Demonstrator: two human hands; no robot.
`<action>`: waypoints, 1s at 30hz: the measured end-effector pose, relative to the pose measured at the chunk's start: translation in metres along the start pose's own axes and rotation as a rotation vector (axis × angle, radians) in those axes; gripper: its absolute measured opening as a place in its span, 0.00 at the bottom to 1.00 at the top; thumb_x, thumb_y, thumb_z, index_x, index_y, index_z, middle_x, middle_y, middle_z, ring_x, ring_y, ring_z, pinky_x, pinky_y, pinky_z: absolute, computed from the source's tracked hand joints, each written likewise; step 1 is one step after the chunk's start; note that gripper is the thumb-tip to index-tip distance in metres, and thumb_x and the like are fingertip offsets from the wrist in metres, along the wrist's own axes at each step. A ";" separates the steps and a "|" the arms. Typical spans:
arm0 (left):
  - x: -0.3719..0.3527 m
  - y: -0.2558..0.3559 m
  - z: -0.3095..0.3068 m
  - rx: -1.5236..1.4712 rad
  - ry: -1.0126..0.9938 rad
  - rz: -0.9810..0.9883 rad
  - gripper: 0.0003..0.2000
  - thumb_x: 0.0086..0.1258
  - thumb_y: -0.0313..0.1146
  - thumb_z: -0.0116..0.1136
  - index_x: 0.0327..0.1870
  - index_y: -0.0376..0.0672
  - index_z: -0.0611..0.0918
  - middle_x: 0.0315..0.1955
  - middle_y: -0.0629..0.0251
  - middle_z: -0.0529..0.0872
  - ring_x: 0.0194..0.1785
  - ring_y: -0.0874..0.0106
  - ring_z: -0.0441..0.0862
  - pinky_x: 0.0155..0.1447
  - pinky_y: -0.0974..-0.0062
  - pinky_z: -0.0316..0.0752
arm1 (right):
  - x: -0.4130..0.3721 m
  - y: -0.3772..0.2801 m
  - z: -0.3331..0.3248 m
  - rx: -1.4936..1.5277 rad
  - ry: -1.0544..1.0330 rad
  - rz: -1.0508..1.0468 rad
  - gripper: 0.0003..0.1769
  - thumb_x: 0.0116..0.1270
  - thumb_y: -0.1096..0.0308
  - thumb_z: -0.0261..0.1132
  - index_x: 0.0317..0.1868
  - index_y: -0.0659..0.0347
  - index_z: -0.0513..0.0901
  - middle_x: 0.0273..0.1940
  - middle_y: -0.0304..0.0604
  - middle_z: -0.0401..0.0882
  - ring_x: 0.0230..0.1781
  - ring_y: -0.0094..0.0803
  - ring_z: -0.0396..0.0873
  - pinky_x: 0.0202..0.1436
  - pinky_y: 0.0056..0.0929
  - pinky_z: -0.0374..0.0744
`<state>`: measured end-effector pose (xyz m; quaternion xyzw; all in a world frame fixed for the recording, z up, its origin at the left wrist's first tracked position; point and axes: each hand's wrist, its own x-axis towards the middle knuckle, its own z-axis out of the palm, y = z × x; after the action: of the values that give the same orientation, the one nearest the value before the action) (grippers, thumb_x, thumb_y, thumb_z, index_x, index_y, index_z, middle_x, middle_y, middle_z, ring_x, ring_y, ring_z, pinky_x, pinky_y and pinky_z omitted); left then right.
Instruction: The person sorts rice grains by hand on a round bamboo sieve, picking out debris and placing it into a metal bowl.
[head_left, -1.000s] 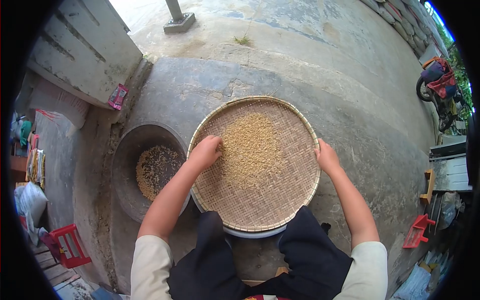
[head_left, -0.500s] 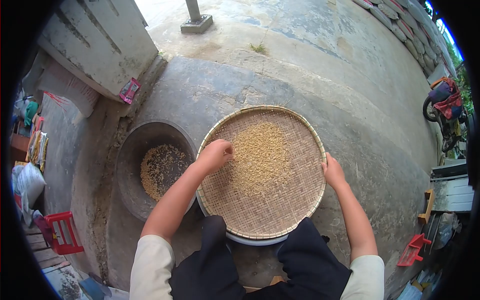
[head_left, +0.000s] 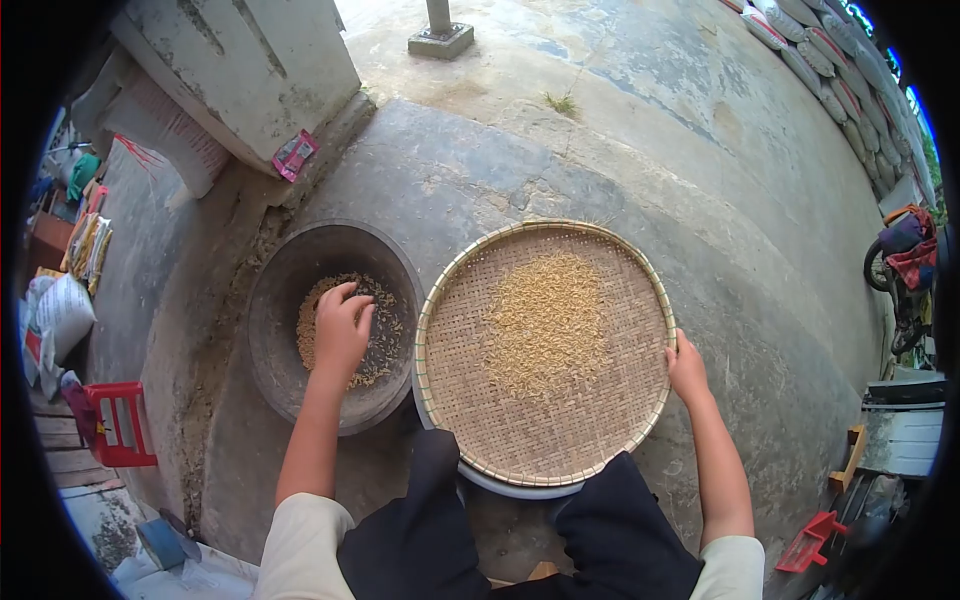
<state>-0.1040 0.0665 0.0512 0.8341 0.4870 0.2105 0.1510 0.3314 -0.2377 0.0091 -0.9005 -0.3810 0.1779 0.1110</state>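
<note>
A round woven bamboo winnowing tray (head_left: pixel 450 400) rests in front of my knees, on top of a grey basin (head_left: pixel 520 491) that shows only at its near edge. Unhusked grain (head_left: pixel 548 325) lies heaped on the tray's middle. With fingers round the right rim, my right hand (head_left: pixel 686 368) holds the tray. To the left stands a dark, wide basin (head_left: pixel 275 385) with a scatter of grain (head_left: pixel 380 300) on its bottom. Over this basin hovers my left hand (head_left: pixel 342 325), fingers curved and apart, nothing visible in them.
A concrete pillar base (head_left: pixel 440 42) stands farther off. On the ledge at left lies a pink packet (head_left: pixel 295 155). Red plastic stools (head_left: pixel 122 424) sit at both sides. Stacked sacks (head_left: pixel 820 70) and a motorbike (head_left: pixel 905 270) are at right.
My left hand has moved left from above the tray's grain to above the dark basin, and its fingers have parted. My right hand stays on the rim. The view has shifted slightly.
</note>
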 end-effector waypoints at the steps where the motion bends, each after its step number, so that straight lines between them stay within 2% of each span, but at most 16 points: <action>1: 0.005 0.013 0.004 -0.035 -0.020 0.087 0.07 0.57 0.28 0.63 0.36 0.41 0.84 0.49 0.56 0.78 0.58 0.57 0.71 0.60 0.63 0.67 | 0.000 -0.001 -0.001 -0.019 -0.004 0.002 0.23 0.65 0.68 0.56 0.61 0.59 0.66 0.43 0.56 0.77 0.45 0.53 0.76 0.46 0.44 0.74; 4: 0.021 0.051 0.026 -0.107 -0.142 0.304 0.08 0.54 0.28 0.65 0.37 0.44 0.83 0.54 0.57 0.75 0.64 0.55 0.65 0.64 0.61 0.63 | 0.001 -0.001 0.001 -0.024 0.011 0.013 0.24 0.65 0.68 0.56 0.61 0.59 0.66 0.43 0.56 0.77 0.44 0.53 0.76 0.46 0.45 0.74; 6: 0.029 0.062 0.052 -0.073 -0.209 0.399 0.07 0.54 0.30 0.66 0.34 0.47 0.82 0.60 0.59 0.70 0.69 0.54 0.58 0.67 0.59 0.58 | 0.001 -0.002 0.000 -0.025 -0.002 0.016 0.24 0.65 0.68 0.57 0.62 0.59 0.66 0.43 0.57 0.77 0.44 0.53 0.76 0.46 0.44 0.74; 7: 0.032 0.066 0.064 -0.074 -0.208 0.395 0.07 0.54 0.30 0.66 0.34 0.47 0.82 0.60 0.59 0.70 0.69 0.54 0.58 0.67 0.59 0.58 | 0.002 -0.002 0.000 -0.022 -0.012 0.026 0.24 0.65 0.68 0.57 0.62 0.58 0.65 0.43 0.57 0.77 0.45 0.53 0.76 0.46 0.44 0.75; 9: 0.035 0.070 0.083 -0.011 -0.251 0.432 0.07 0.53 0.33 0.66 0.31 0.49 0.81 0.65 0.61 0.64 0.72 0.54 0.51 0.70 0.54 0.50 | 0.001 -0.001 0.001 -0.025 -0.002 0.022 0.25 0.65 0.68 0.57 0.62 0.58 0.65 0.44 0.57 0.77 0.45 0.53 0.76 0.47 0.44 0.75; 10: 0.036 0.072 0.089 -0.010 -0.251 0.429 0.07 0.53 0.33 0.66 0.31 0.49 0.81 0.65 0.61 0.64 0.72 0.54 0.51 0.70 0.54 0.50 | 0.001 -0.001 0.002 -0.023 0.010 0.020 0.25 0.65 0.68 0.57 0.63 0.58 0.65 0.44 0.57 0.76 0.45 0.52 0.76 0.47 0.44 0.75; 12: 0.038 0.073 0.096 0.087 -0.298 0.409 0.07 0.54 0.36 0.66 0.30 0.50 0.81 0.68 0.61 0.58 0.73 0.54 0.45 0.71 0.49 0.43 | 0.002 0.001 0.002 -0.020 0.006 0.014 0.25 0.65 0.68 0.57 0.63 0.58 0.65 0.44 0.57 0.76 0.45 0.52 0.76 0.47 0.43 0.75; 16: 0.039 0.079 0.095 0.136 -0.376 0.379 0.07 0.54 0.37 0.66 0.31 0.50 0.81 0.69 0.61 0.57 0.74 0.54 0.42 0.70 0.45 0.40 | 0.001 -0.002 0.000 -0.034 -0.002 0.014 0.25 0.66 0.68 0.56 0.63 0.59 0.65 0.45 0.57 0.76 0.46 0.52 0.76 0.48 0.43 0.75; 18: 0.039 0.085 0.091 0.165 -0.444 0.350 0.05 0.57 0.36 0.63 0.30 0.47 0.81 0.70 0.59 0.53 0.75 0.55 0.38 0.70 0.43 0.38 | 0.001 0.001 0.001 -0.035 0.001 0.009 0.25 0.66 0.68 0.56 0.63 0.59 0.65 0.45 0.57 0.76 0.46 0.53 0.76 0.48 0.44 0.75; 21: 0.037 0.081 0.100 0.170 -0.434 0.369 0.05 0.59 0.34 0.61 0.30 0.44 0.80 0.71 0.56 0.50 0.75 0.55 0.35 0.70 0.42 0.35 | 0.002 0.004 0.003 -0.038 0.005 0.008 0.24 0.66 0.68 0.56 0.63 0.59 0.65 0.46 0.57 0.76 0.46 0.53 0.76 0.47 0.44 0.75; 27: 0.034 0.081 0.108 0.269 -0.425 0.386 0.03 0.58 0.28 0.56 0.31 0.41 0.78 0.72 0.55 0.48 0.75 0.53 0.35 0.69 0.40 0.35 | 0.002 0.002 0.003 -0.041 0.003 0.009 0.24 0.66 0.68 0.56 0.62 0.57 0.64 0.44 0.57 0.76 0.45 0.54 0.76 0.46 0.45 0.75; 30: 0.034 0.081 0.107 0.210 -0.421 0.395 0.02 0.57 0.27 0.55 0.30 0.41 0.76 0.72 0.55 0.49 0.76 0.53 0.36 0.69 0.39 0.36 | 0.002 0.004 0.004 -0.036 0.017 0.003 0.24 0.65 0.68 0.56 0.62 0.56 0.65 0.44 0.56 0.76 0.45 0.54 0.76 0.46 0.45 0.75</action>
<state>0.0245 0.0524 0.0029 0.9490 0.2924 0.0070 0.1175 0.3334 -0.2392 0.0034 -0.9043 -0.3819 0.1636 0.0977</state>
